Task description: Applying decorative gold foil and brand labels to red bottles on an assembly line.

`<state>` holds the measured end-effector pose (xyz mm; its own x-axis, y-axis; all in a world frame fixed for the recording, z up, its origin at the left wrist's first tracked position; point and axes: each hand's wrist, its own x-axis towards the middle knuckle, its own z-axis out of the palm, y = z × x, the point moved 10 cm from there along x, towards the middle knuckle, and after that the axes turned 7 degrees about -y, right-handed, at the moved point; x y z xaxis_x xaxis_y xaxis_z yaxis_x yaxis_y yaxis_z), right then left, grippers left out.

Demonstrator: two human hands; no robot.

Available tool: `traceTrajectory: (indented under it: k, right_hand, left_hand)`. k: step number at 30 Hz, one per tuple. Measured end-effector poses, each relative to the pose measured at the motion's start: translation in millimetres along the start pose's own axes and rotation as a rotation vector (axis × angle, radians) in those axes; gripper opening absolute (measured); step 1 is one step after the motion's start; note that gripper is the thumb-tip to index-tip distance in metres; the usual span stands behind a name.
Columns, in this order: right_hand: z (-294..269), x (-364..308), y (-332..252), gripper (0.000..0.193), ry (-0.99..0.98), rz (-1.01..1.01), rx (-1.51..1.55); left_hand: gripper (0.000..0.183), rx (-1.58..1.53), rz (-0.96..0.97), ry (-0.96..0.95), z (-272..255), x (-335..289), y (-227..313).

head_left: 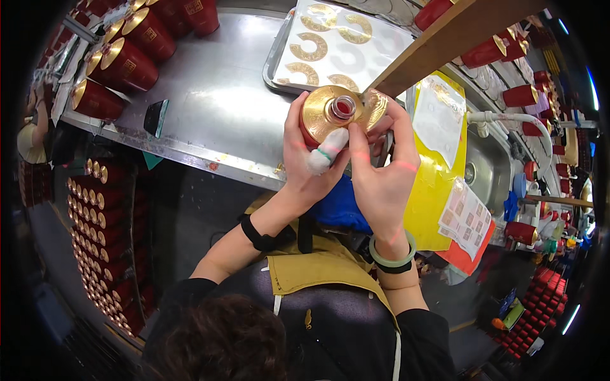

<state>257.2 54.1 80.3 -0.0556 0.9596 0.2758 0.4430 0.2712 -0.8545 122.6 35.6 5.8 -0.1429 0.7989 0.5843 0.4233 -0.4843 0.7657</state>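
My left hand (298, 168) is closed around a dark red bottle (318, 113) with a gold shoulder and an open neck facing up. White wrapping (330, 151) with a green band covers my left thumb. In my right hand (384, 174), thumb and fingers pinch a curved gold decal (373, 111), which lies partly against the bottle's gold shoulder, right of the neck. Something dark and narrow shows between my right fingers; its kind is unclear. Beyond the bottle, a tray (269, 75) carries a white sheet with several C-shaped gold decals (309, 47).
A metal worktable (210, 82) extends left, with red and gold bottles (130, 66) at its far left. A wooden post (445, 44) slants in from the upper right. Right of me are a yellow board (426, 190), a sink (486, 171) and a white pipe (508, 117). Stacked bottles (105, 235) stand lower left.
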Motion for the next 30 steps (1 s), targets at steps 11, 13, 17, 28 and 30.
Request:
traceTrajectory:
  k: [11,13,17,28,30]
  right_hand:
    - [8,-1,19,0.042,-0.048,0.059,0.228]
    - [9,-3,22,0.042,-0.045,0.088,0.258]
    - [7,-3,18,0.042,-0.034,0.086,0.221]
    - [3,6,13,0.030,-0.066,0.028,0.191]
    - [3,5,13,0.028,-0.068,0.053,0.242]
  left_hand:
    - [0.088,-0.363,0.053,-0.253,-5,22,-17]
    - [0.093,-0.177,0.066,-0.091,-18,25,-4]
    - [0.082,0.042,0.160,0.012,-13,8,2]
    - [0.076,-0.364,0.026,-0.228,-2,16,-11]
    - [0.065,-0.682,-0.099,-0.194,-4,17,-9]
